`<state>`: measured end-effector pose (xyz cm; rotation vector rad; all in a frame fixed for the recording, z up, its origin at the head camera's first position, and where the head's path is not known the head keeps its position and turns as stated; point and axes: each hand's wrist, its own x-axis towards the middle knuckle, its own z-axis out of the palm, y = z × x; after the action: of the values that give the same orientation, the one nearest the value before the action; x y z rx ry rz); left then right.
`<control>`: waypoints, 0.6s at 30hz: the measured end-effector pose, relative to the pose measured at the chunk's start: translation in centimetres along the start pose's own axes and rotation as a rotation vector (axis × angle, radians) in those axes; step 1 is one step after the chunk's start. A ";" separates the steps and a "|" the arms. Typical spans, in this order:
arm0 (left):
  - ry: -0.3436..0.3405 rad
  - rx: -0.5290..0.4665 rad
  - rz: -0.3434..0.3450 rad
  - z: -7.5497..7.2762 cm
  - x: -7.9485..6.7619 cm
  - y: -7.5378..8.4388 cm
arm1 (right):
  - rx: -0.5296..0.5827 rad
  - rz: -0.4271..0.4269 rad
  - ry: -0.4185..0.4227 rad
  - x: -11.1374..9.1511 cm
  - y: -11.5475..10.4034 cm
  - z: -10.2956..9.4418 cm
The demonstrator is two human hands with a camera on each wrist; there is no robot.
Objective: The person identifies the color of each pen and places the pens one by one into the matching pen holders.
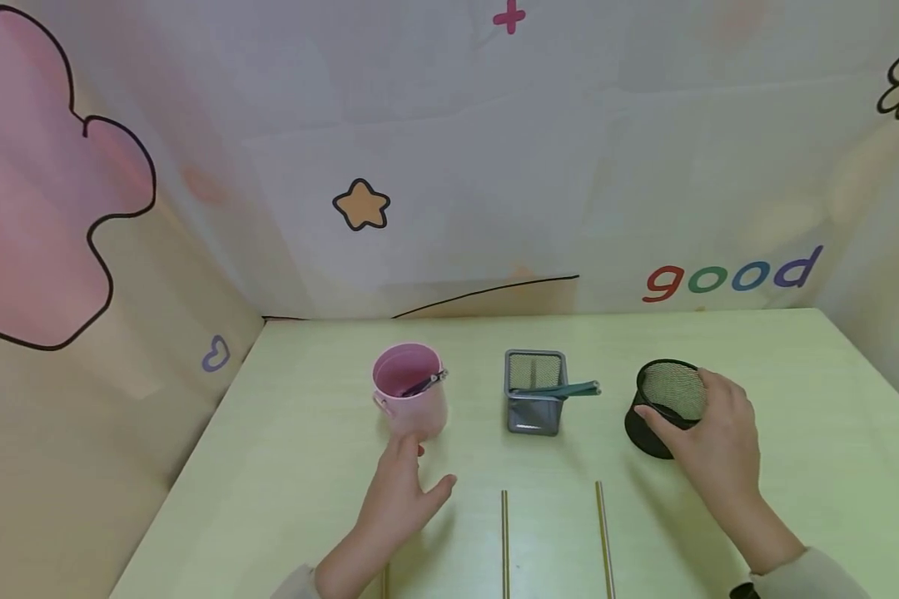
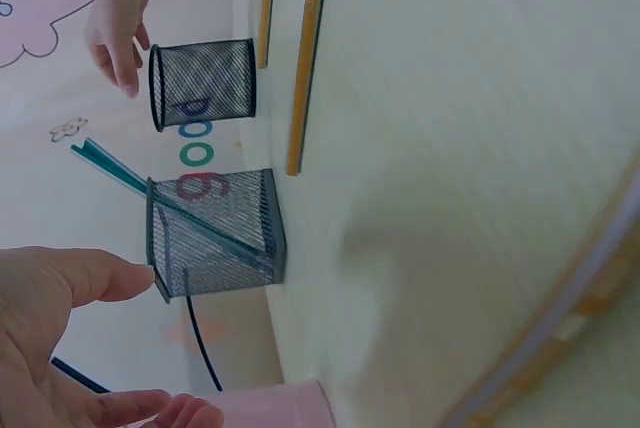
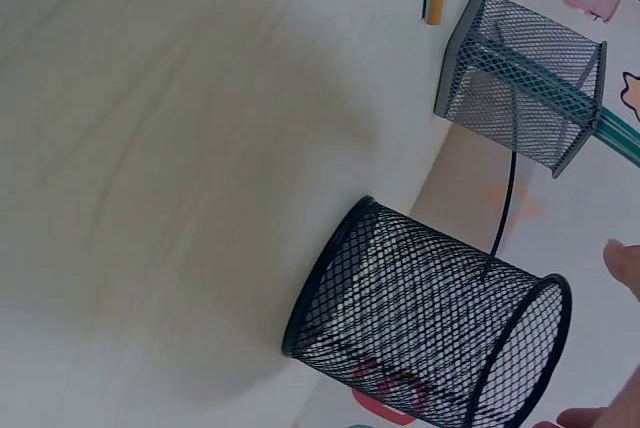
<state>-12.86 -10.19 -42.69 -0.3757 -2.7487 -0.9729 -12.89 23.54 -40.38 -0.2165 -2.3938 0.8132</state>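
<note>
"Pale green counter [image 1: 817,399], printed cloth [image 1: 457,150] behind. Right hand [image 1: 722,453]?"

"Over the upright black mesh cup [image 1: 648,437]; fingers [image 1: 722,391] spread, thumb [image 3: 625,264] clear of it, nothing gripped."

"Left hand [image 1: 399,495]?"

"By the pink bucket [image 1: 421,413], fingers parted, seemingly unladen; contact unclear. Room between cup and grey mesh holder [image 1: 533,418], more rightward"

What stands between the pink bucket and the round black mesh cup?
In the head view, a grey mesh holder with green sticks in it stands between the pink bucket and the black cup.
</note>
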 end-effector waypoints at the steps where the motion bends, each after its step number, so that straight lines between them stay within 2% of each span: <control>1: -0.002 0.008 -0.014 -0.1 -0.2 -0.2 | -0.003 0.026 -0.013 0.1 0.0 0.0; 7: -0.030 -0.003 -0.109 -0.8 -1.0 -1.2 | -0.006 0.139 -0.061 0.2 0.6 0.2; 13: -0.073 -0.003 -0.202 -1.0 -1.7 -2.0 | 0.027 0.168 -0.081 0.4 1.2 0.5; 18: -0.112 0.028 -0.241 -1.0 -2.1 -2.7 | 0.112 0.198 -0.102 0.5 2.0 0.7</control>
<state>-11.55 -13.18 -44.08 -0.0983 -2.9575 -0.9936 -13.75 24.94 -41.76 -0.3801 -2.4392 1.0688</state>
